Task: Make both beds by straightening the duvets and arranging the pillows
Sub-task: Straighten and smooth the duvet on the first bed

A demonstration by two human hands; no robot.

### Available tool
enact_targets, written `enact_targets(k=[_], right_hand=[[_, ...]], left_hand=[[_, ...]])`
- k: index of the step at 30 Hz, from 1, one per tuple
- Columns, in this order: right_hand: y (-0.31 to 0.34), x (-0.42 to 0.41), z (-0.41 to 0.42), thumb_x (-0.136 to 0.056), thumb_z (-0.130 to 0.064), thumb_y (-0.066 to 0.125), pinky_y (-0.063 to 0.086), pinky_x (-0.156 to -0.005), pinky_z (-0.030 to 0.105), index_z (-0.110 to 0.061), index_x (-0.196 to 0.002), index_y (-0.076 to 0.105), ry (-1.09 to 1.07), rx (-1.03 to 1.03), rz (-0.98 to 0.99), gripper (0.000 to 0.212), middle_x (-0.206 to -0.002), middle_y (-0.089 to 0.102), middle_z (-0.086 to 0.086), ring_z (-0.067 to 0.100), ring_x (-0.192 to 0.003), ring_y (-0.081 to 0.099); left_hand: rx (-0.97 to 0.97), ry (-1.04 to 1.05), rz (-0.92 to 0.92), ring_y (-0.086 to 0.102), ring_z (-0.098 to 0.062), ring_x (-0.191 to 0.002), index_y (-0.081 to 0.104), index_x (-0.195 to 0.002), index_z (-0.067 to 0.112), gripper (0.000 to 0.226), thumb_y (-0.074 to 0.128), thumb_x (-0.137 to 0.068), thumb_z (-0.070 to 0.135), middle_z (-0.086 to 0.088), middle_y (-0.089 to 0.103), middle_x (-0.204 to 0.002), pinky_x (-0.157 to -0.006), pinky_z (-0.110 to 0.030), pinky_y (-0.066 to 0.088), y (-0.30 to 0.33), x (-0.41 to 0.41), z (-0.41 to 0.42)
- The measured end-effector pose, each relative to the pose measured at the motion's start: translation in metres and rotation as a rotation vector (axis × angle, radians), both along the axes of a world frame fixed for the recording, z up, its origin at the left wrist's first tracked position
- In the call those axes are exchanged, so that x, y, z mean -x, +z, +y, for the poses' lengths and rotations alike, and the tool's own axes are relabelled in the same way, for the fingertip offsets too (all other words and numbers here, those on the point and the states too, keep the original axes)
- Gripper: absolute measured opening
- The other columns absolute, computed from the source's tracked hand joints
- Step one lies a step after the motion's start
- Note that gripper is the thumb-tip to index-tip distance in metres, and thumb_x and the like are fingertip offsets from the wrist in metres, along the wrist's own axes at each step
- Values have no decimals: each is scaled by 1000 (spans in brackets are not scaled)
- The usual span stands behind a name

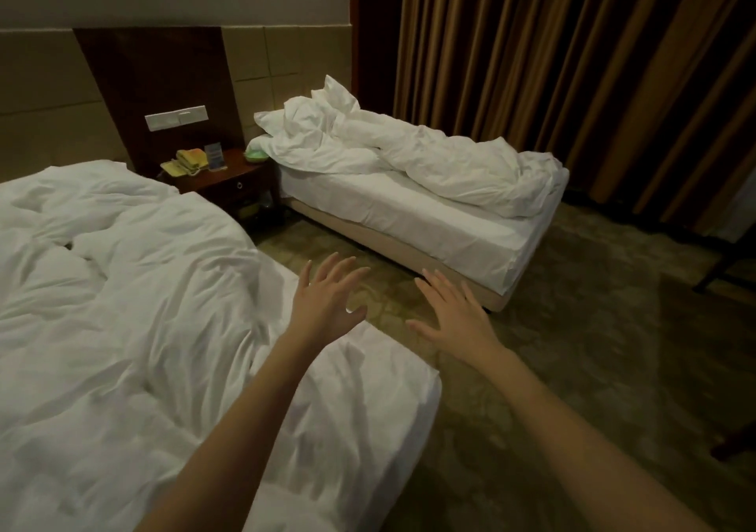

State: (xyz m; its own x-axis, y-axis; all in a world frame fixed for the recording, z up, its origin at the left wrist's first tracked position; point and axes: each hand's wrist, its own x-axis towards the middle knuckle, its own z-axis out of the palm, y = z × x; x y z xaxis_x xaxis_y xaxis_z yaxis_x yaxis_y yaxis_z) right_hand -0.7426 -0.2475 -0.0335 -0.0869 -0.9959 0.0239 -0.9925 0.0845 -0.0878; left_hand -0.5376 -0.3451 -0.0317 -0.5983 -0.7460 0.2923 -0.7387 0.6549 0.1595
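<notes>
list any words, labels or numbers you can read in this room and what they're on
None can be read.
Blue card standing on the nightstand: has print, too small and blurred to read.
Telephone beside it: any keypad markings are too small to make out.
Wall switch panel above the nightstand: faint marks, not readable.
Duvets, pillows and curtain: no text visible.
</notes>
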Motion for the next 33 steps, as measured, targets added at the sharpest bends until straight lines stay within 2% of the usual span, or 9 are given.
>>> enact_targets(k=[11,16,20,23,25,27,29,33], right_hand=[[3,124,-142,-94,-61,33,-2,-119,41,-24,-153,8,16,41,-70,74,-160,0,-7,9,-146,-5],[-3,202,-211,-94,-62,31,-4,-119,42,-24,-153,4,87,-7,-59,75,-160,-2,-7,9,-146,-6],[-2,270,-278,-93,-64,30,-6,-118,40,-24,-153,3,204,-27,-25,76,-161,-1,-6,10,-146,-6],[5,311,-323,-78,-82,9,-4,-118,42,-25,-153,1,285,-43,20,95,-161,-1,-5,12,-147,-3],[7,332,-351,-65,-86,-3,-5,-117,42,-25,-153,0,326,-51,30,106,-161,-1,-5,12,-147,-3],[5,348,-378,-68,-88,-1,-5,-117,42,-25,-153,0,365,-55,18,105,-161,-2,-6,12,-147,-4],[2,357,-400,-73,-81,5,-4,-118,43,-26,-153,1,409,-71,2,97,-161,-2,-6,12,-147,-5],[0,362,-450,-94,-63,30,-4,-119,43,-26,-153,3,492,-94,-14,75,-160,-4,-6,12,-146,-8]], left_hand=[[7,4,-68,11,-19,-146,33,-145,37,64,58,-87,49,8,27,-154,-117,-49,5,8,126,-139],[-7,88,-107,8,-18,-147,27,-146,38,66,53,-88,53,9,23,-156,-118,-48,3,-1,204,-197],[-38,190,-63,8,-18,-147,29,-146,38,63,52,-89,52,9,24,-155,-118,-48,2,-5,261,-243],[-59,260,-37,7,-18,-147,30,-145,37,61,52,-90,51,8,25,-155,-119,-48,2,-1,297,-270],[-81,296,-25,7,-18,-147,30,-145,37,60,52,-91,49,7,24,-156,-119,-49,1,2,316,-287],[-92,327,-33,6,-18,-147,29,-146,37,61,52,-91,49,7,23,-156,-119,-49,1,3,329,-304],[-104,358,-33,6,-18,-147,28,-146,37,61,51,-91,50,7,24,-156,-119,-49,2,0,338,-319],[-124,440,-35,7,-17,-147,27,-146,38,61,49,-91,52,7,23,-156,-119,-48,1,-6,344,-351]])
